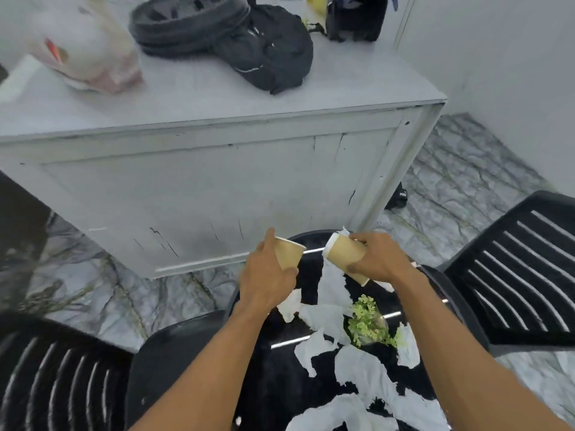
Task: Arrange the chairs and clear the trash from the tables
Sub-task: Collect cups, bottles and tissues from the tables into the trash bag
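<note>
My left hand [267, 272] grips a tan paper cup [289, 252] above the far side of a round black table [273, 384]. My right hand [378, 258] grips a second tan paper cup [343, 251], tilted on its side with white tissue at its mouth. Several torn white tissues [357, 371] lie scattered over the tabletop. A black slatted chair [516, 275] stands at the right of the table, and another black chair [59, 381] at the lower left.
A small green plant [368, 321] sits on the table among the tissues. Behind stands a grey cabinet [217, 188] carrying a black backpack [267, 48], a black helmet-like object [186, 20] and a plastic bag [84, 45]. The floor is marbled grey.
</note>
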